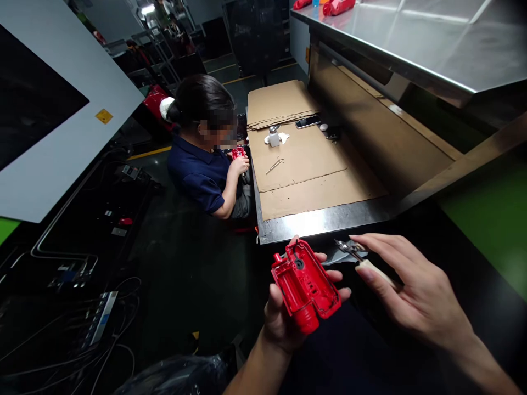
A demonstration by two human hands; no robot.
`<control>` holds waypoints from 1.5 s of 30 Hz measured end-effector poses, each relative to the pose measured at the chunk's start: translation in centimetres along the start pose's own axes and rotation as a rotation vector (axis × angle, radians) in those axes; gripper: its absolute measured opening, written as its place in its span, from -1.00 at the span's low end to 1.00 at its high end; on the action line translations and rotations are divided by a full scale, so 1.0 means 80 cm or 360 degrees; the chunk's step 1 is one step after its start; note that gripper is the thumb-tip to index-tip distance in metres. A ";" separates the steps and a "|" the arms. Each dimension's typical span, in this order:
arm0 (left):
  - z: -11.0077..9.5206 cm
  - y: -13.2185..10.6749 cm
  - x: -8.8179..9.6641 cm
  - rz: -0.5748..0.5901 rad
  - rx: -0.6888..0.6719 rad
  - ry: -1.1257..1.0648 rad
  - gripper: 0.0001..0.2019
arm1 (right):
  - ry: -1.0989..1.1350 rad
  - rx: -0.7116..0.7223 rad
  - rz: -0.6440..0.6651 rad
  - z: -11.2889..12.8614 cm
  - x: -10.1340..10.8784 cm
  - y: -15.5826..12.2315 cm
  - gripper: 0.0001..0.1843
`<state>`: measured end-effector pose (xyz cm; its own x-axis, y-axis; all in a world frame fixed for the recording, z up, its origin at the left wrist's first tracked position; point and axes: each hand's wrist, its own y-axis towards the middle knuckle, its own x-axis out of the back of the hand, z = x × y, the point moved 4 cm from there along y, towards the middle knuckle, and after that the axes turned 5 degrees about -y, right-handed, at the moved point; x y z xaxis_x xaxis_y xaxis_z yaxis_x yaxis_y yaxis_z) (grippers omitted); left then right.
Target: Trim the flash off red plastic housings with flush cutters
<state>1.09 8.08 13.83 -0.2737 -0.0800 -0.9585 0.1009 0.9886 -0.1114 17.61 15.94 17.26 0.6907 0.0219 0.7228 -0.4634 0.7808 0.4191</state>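
Observation:
My left hand [284,321] holds a red plastic housing [307,282] from below, its hollow inner side turned up. Inside it show ribs, small slots and a dark round spot, and a ribbed round end points toward me. To the right, my right hand [415,291] grips a pair of cutting pliers [352,249] with pale handles. The jaws of the pliers point left, toward the housing, and are apart from it. Some thin clear plastic [337,257] shows behind the pliers.
A co-worker [206,153] sits ahead at a bench [296,224] covered with cardboard [321,192], holding a red part [237,153]. On the cardboard lie tweezers [274,165], a small bottle [274,137] and a phone [307,122]. A metal table [436,44] juts in at upper right. Cables [119,329] hang at lower left.

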 end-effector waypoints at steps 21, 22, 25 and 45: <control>-0.004 -0.003 0.014 -0.0255 -0.0302 0.0230 -0.20 | -0.0096 0.0120 0.0086 0.022 0.002 0.014 -0.58; -0.003 -0.005 0.015 -0.0220 -0.0297 0.0248 -0.23 | -0.0108 0.0160 0.0116 0.028 0.002 0.018 -0.58; 0.000 -0.011 0.022 -0.0195 -0.0301 0.0281 -0.23 | -0.0134 0.0267 0.0214 0.046 -0.001 0.030 -0.60; 0.010 -0.020 0.028 -0.0305 -0.0047 0.0586 -0.26 | -0.0358 0.0353 0.0422 0.075 -0.015 0.042 -0.61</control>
<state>1.10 6.24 11.63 -0.6094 -0.2172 -0.7625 -0.0110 0.9640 -0.2658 11.89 14.80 21.15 0.4039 0.0479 0.9136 -0.7344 0.6124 0.2926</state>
